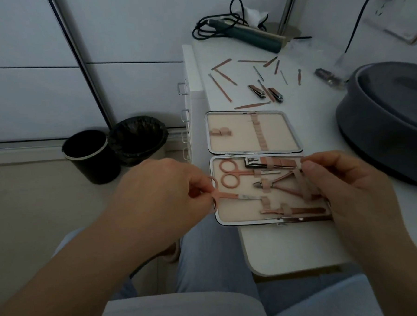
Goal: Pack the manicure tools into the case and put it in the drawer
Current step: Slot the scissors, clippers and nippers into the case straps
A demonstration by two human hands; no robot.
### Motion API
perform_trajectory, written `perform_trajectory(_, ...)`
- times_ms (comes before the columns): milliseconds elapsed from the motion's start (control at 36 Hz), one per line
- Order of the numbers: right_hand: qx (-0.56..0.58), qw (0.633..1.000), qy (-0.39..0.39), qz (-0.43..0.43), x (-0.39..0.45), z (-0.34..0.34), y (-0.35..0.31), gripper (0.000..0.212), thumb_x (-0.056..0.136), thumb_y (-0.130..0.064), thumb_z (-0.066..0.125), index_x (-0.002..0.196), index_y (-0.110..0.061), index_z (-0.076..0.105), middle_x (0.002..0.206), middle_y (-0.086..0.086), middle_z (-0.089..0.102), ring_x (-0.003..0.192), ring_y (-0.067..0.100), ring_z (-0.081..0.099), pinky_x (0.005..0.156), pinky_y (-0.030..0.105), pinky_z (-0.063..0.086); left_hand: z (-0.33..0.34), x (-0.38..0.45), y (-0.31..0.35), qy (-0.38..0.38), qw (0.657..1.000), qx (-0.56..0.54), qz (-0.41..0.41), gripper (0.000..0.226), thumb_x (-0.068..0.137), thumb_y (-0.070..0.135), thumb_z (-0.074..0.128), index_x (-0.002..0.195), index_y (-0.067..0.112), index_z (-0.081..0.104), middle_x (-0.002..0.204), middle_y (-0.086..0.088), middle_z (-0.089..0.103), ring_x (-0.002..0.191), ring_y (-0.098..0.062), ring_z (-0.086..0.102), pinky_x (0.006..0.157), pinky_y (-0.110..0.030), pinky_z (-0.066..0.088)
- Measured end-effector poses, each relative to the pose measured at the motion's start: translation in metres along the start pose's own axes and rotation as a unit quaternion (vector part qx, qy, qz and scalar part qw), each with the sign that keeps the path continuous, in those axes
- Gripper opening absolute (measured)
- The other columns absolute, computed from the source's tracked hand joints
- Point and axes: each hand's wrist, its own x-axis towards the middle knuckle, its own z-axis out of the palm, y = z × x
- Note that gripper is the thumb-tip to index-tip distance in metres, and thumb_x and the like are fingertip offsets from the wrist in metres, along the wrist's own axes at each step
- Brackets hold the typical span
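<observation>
The left hand [156,192] fingers [199,189] pinch shut on the small pink-handled steel scissors [238,196], blades aimed at an elastic loop. The right hand [344,187] grips the open cream-lined metal-framed case [254,133], overhanging the white worktop's [291,245] front edge. A missed loop could snag; more tools lie scattered behind.

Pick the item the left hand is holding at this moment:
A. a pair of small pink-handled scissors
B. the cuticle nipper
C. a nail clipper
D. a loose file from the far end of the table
A: the left hand pinches the finger rings of the small pink-handled scissors, whose blades point into the lower half of the open case.
</observation>
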Motion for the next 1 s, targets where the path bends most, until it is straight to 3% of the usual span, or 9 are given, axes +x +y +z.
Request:
perform_trajectory(139, 0.011, 1.000, -0.003, 0.000, 0.001, 0.000, 0.003, 0.019, 0.082, -0.025, 0.062, 0.076, -0.041, 0.067, 0.067, -0.013, 0.067, 0.053, -0.007, 0.055, 0.048, 0.002, 0.041, 0.001, 0.001, 0.001, -0.010, 1.000, 0.017, 0.007, 0.030, 0.061, 0.052, 0.046, 0.081, 0.045, 0.068, 0.053, 0.029, 0.049, 0.055, 0.003, 0.048, 0.057, -0.014, 0.040)
perform_trajectory(444, 0.014, 1.000, 0.002, -0.017, 0.002, 0.001, 0.009, 0.019, 0.082, -0.025, 0.062, 0.074, -0.041, 0.068, 0.061, -0.012, 0.065, 0.051, -0.007, 0.054, 0.047, 0.001, 0.039, 0.000, 0.001, -0.003, -0.016, 1.000, 0.003, 0.003, 0.025, 0.055, 0.053, 0.045, 0.070, 0.046, 0.064, 0.046, 0.033, 0.047, 0.069, 0.019, 0.048, 0.051, -0.011, 0.031)
perform_trajectory(556, 0.019, 1.000, 0.006, -0.012, 0.002, 0.001, 0.013, 0.017, 0.083, -0.025, 0.063, 0.075, -0.039, 0.068, 0.062, -0.012, 0.065, 0.053, -0.005, 0.055, 0.049, 0.003, 0.041, -0.001, 0.001, -0.004, -0.019, 1.000, 0.000, 0.002, 0.023, 0.056, 0.051, 0.048, 0.070, 0.045, 0.065, 0.049, 0.035, 0.050, 0.074, 0.019, 0.048, 0.050, -0.010, 0.031)
perform_trajectory(722, 0.022, 1.000, 0.009, -0.008, 0.002, 0.001, 0.012, 0.016, 0.082, -0.026, 0.064, 0.074, -0.038, 0.068, 0.061, -0.011, 0.065, 0.052, -0.005, 0.054, 0.049, 0.003, 0.041, -0.004, 0.000, -0.002, -0.031, 1.000, 0.003, 0.004, 0.016, 0.060, 0.046, 0.052, 0.068, 0.044, 0.065, 0.061, 0.052, 0.044, 0.074, 0.021, 0.047, 0.046, -0.007, 0.034)
perform_trajectory(806, 0.015, 1.000, 0.010, -0.007, 0.002, 0.001, 0.010, 0.014, 0.081, -0.027, 0.063, 0.074, -0.038, 0.068, 0.062, -0.010, 0.065, 0.051, -0.006, 0.053, 0.047, 0.002, 0.039, -0.006, 0.000, -0.002, -0.033, 0.999, -0.011, -0.001, 0.015, 0.059, 0.045, 0.052, 0.065, 0.044, 0.065, 0.059, 0.054, 0.041, 0.072, 0.023, 0.046, 0.061, 0.000, 0.035)
perform_trajectory(889, 0.019, 1.000, 0.006, -0.006, 0.001, 0.000, 0.009, 0.012, 0.081, -0.026, 0.062, 0.076, -0.036, 0.068, 0.063, -0.013, 0.066, 0.053, -0.006, 0.054, 0.048, 0.001, 0.038, -0.006, 0.000, 0.000, -0.038, 0.999, -0.012, 0.002, 0.016, 0.057, 0.048, 0.051, 0.064, 0.044, 0.063, 0.057, 0.052, 0.043, 0.071, 0.024, 0.046, 0.046, -0.007, 0.035)
perform_trajectory(1000, 0.018, 1.000, 0.010, -0.008, 0.001, 0.001, 0.010, 0.014, 0.081, -0.026, 0.063, 0.073, -0.036, 0.068, 0.062, -0.015, 0.066, 0.053, -0.007, 0.054, 0.048, 0.001, 0.038, -0.001, 0.001, 0.002, -0.037, 0.999, 0.001, 0.006, 0.019, 0.055, 0.050, 0.047, 0.068, 0.047, 0.060, 0.055, 0.049, 0.045, 0.072, 0.023, 0.045, 0.050, -0.011, 0.031)
